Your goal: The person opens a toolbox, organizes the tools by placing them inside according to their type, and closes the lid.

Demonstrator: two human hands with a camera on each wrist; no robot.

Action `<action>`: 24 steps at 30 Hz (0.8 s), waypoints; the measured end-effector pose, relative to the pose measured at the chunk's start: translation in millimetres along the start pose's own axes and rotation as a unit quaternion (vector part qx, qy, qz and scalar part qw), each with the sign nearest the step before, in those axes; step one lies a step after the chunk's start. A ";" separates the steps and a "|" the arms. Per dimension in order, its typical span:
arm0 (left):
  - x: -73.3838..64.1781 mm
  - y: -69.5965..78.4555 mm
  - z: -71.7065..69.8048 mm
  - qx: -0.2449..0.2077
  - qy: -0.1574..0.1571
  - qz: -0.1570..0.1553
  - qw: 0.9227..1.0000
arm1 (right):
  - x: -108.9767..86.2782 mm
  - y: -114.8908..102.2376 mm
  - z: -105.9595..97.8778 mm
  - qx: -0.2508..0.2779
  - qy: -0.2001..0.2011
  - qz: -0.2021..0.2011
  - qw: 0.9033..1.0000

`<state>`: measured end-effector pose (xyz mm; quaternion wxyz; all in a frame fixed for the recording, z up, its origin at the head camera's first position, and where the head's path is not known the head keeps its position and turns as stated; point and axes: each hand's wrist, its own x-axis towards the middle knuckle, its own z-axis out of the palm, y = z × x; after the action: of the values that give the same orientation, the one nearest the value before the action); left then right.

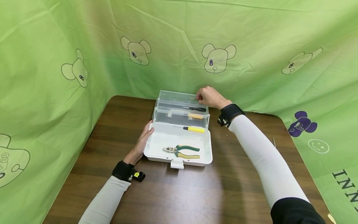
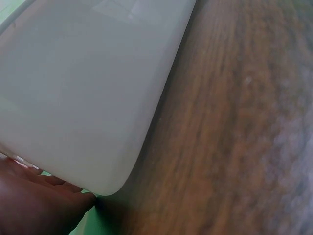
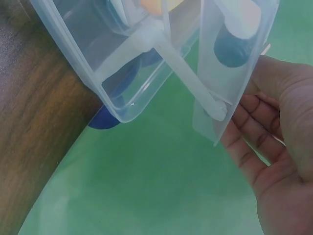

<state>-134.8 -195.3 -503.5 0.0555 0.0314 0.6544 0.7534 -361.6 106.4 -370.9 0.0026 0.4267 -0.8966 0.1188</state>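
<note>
- The left hand (image 1: 146, 134) holds the left side of the white toolbox (image 1: 160, 137), thumb over its rim; the forearm comes in from the lower left.
- The right hand (image 1: 210, 96) reaches across to the right end of the rearmost clear panel (image 1: 176, 95), wrist bent, fingers bunched narrowly at the edge; what they pinch, I cannot tell.
- The toolbox sits open on the table (image 1: 195, 193), long axis left to right, latch (image 1: 177, 164) facing the person.
- In its base, pliers (image 1: 181, 151) lie crosswise, jaws pointing left.
- Behind them, a yellow screwdriver (image 1: 195, 129) points left.
- The clear trays (image 1: 179, 116) hold a black screwdriver (image 1: 197, 109), tip left, and an orange-yellow piece (image 1: 195, 116).
</note>
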 end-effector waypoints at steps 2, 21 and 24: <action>0.0 -0.9 -0.2 0.001 0.000 0.000 1.000 | 0.2 -0.4 1.2 -0.003 -0.005 0.003 1.000; 1.0 0.3 -0.5 0.000 0.001 0.000 1.000 | -16.4 4.1 -3.2 0.014 0.059 0.003 0.998; 0.9 0.3 -0.4 -0.004 -0.001 0.003 1.000 | -24.6 5.9 -9.8 0.009 0.063 0.018 0.998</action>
<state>-135.8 -195.6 -503.2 0.0543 0.0341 0.6514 0.7560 -351.4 130.9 -365.2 0.0537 0.4019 -0.9012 0.1532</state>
